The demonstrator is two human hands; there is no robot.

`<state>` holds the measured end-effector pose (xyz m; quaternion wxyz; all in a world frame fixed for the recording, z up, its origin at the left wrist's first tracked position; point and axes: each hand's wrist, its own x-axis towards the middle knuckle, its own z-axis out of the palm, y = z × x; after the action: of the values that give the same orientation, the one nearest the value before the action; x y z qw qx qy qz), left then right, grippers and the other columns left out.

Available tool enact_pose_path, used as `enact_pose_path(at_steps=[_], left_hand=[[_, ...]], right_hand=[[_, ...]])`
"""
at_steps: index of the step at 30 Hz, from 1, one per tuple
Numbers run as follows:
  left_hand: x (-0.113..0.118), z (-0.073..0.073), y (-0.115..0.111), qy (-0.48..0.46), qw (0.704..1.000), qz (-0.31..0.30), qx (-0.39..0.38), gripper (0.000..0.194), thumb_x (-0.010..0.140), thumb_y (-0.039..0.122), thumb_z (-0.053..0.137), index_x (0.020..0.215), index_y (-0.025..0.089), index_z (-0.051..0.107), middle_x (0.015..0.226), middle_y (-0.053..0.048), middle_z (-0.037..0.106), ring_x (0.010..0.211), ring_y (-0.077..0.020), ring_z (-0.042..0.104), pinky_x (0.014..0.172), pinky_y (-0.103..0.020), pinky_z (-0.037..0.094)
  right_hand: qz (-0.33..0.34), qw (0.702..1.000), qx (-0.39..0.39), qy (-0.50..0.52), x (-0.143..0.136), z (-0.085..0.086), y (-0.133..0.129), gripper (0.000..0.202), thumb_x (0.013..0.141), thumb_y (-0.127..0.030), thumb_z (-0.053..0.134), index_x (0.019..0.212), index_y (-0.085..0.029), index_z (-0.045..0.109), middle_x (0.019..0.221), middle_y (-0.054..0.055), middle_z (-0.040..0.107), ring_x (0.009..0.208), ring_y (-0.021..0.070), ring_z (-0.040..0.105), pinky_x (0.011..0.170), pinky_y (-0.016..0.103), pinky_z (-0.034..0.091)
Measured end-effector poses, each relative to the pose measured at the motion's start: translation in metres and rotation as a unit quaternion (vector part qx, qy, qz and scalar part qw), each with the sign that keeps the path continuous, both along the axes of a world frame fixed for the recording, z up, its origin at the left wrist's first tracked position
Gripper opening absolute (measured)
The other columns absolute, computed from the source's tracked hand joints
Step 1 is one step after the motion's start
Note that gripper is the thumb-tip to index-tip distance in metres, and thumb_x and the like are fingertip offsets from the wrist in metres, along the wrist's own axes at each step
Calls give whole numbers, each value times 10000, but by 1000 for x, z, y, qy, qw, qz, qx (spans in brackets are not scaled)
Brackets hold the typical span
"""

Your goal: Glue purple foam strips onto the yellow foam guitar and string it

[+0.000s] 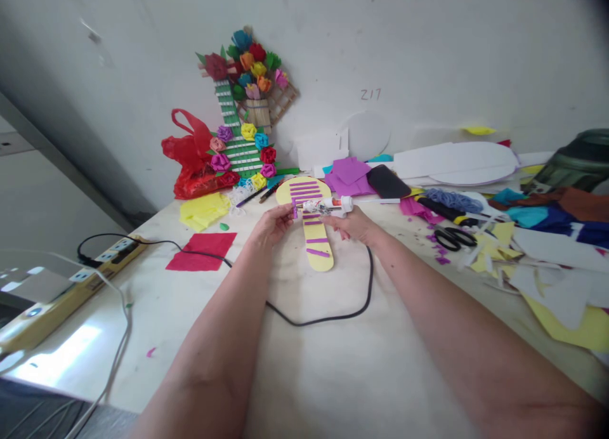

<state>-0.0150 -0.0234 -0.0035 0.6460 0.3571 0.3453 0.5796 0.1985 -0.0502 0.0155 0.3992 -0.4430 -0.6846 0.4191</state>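
A yellow paper shape [320, 261] with a round top and a long narrow lower part lies on the table, crossed by several purple strips. My left hand [276, 224] pinches a small purple strip [295, 209] beside the shape's left edge. In my right hand [354, 225] is a white glue gun [345, 203], its nozzle pointing left at the purple strip. A white glue stick [380, 201] juts from its back. The gun's black cord [328, 319] loops over the table and passes under my left forearm.
A red paper square [200, 252] and a yellow power strip [95, 274] are at the left. Paper flowers [252, 65] on a green striped stand lean at the wall. Purple sheets [349, 176], a phone-like black object [388, 182], black scissors [455, 238] and paper scraps [552, 287] lie to the right.
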Motion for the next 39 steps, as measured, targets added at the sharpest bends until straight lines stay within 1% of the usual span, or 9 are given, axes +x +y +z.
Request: enact_pose_path(at_steps=[3,7,13,17,21,26,32,39], left_hand=[[0,0,0,-3,1000,-6,1,131,683,71,581,793,74,652,608,-31,623,495,-63,549,458,-136,457],[0,1,-1,-15,1000,0,-4,125,686,60,572,788,77,643,597,-30,621,496,-68,557,449,-137,460],[-1,1,-2,-28,999,8,-13,154,680,64,577,821,79,638,615,-23,632,491,-63,562,452,-136,467],[0,2,-2,-34,999,6,-11,155,681,67,579,824,77,638,623,-23,638,497,-63,566,447,-134,466],[0,1,-1,-32,999,-2,-7,135,683,60,578,803,75,638,612,-26,630,491,-64,564,454,-135,471],[0,1,-1,-27,1000,-11,-2,139,675,57,585,801,74,640,610,-30,625,497,-68,567,463,-139,480],[1,1,-3,-23,999,-22,3,140,673,57,585,800,75,640,613,-28,620,500,-66,562,459,-137,475],[-1,0,-2,-17,1000,-23,2,164,659,57,595,816,69,642,621,-28,622,510,-67,563,461,-136,467]], right_hand=[[9,1000,2,17,1,-2,2,303,632,-419,679,684,-151,548,454,-54,485,275,41,369,277,189,325],[47,998,-6,38,4,-4,4,310,641,-436,663,698,-156,544,470,-58,496,274,38,371,278,183,322],[86,995,-30,41,5,-6,4,322,630,-438,665,630,-150,522,468,-52,507,258,32,358,279,184,334],[86,995,-35,38,4,-6,3,326,625,-437,668,604,-149,517,460,-48,508,253,38,357,279,198,342],[84,995,-31,47,5,-6,4,325,631,-440,667,613,-152,517,464,-51,506,256,34,361,277,188,332],[73,996,-26,50,5,-7,4,339,633,-459,665,627,-153,519,463,-52,501,263,36,367,272,180,321],[54,997,-26,48,4,-3,2,336,620,-454,673,628,-153,525,455,-52,494,267,36,367,276,182,326],[57,997,-19,56,3,-4,3,337,626,-456,670,645,-153,522,461,-58,486,267,35,359,278,184,326]])
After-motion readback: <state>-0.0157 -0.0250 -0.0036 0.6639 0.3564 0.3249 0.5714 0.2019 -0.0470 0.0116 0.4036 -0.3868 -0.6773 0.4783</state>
